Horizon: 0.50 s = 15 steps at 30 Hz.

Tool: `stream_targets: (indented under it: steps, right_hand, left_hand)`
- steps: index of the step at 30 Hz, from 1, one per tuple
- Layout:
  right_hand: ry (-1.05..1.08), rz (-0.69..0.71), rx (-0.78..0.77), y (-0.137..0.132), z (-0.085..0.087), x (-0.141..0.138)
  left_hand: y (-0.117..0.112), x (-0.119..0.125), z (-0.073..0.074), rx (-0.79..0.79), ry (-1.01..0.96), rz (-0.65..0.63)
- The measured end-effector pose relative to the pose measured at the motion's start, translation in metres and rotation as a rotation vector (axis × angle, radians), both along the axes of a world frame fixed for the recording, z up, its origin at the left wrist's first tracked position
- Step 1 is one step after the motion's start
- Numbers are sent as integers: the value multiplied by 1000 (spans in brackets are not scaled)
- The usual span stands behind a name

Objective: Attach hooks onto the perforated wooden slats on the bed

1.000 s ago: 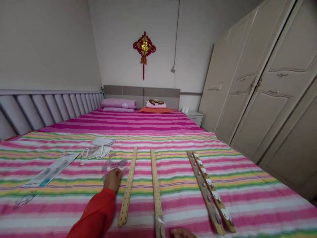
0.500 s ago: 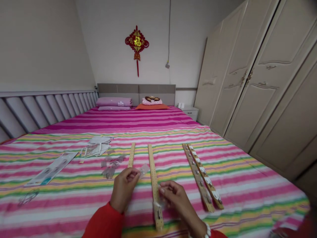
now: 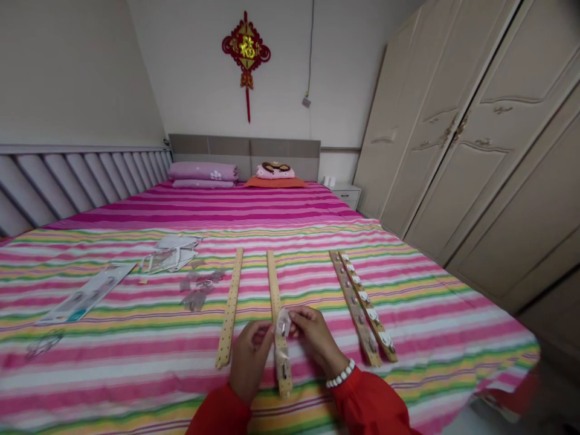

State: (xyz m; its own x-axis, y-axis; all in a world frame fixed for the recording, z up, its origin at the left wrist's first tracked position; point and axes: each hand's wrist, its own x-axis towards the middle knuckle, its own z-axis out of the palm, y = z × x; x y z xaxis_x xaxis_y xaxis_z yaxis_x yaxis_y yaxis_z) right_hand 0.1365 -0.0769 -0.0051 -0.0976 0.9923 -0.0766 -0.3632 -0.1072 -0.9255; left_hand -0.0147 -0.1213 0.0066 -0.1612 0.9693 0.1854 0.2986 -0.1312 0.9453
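Observation:
Both my hands meet over a perforated wooden strip (image 3: 273,281) lying on the bed. Between them is a clear adhesive hook (image 3: 283,326) with a small metal hook, over the strip's near half; whether it touches the wood I cannot tell. My left hand (image 3: 250,357) pinches its left edge, fingers closed. On its right edge, my right hand (image 3: 317,338) is closed too, thumb and finger together. Just nearer to me, another clear hook (image 3: 283,366) sits on the strip's end. A second perforated strip (image 3: 231,302), bare of hooks, lies left of my hands.
To the right lie a strip with metal hooks (image 3: 354,300) and one with white hooks (image 3: 373,316). Several loose clear hooks (image 3: 197,290), white packets (image 3: 174,251), a long package (image 3: 88,294) and a wire-like bundle (image 3: 45,343) are on the left. A wardrobe (image 3: 480,163) stands right.
My left hand has moved right with the clear hook, bringing it over the middle strip. My right hand has moved up to its other edge. The camera view has tilted down slightly.

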Motion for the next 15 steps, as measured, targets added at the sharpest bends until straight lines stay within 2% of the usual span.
stream_targets:
  steps: [3,9,15]
  right_hand:
    - [-35,24,-33,8,-10,3]
    - [-163,99,-20,19,-25,2]
    - [-264,146,32,25,-31,1]
  left_hand:
    - [7,-6,-11,-106,-129,-4]
    - [17,-8,-27,-251,-252,-45]
    - [20,-4,-29,-290,-265,-62]
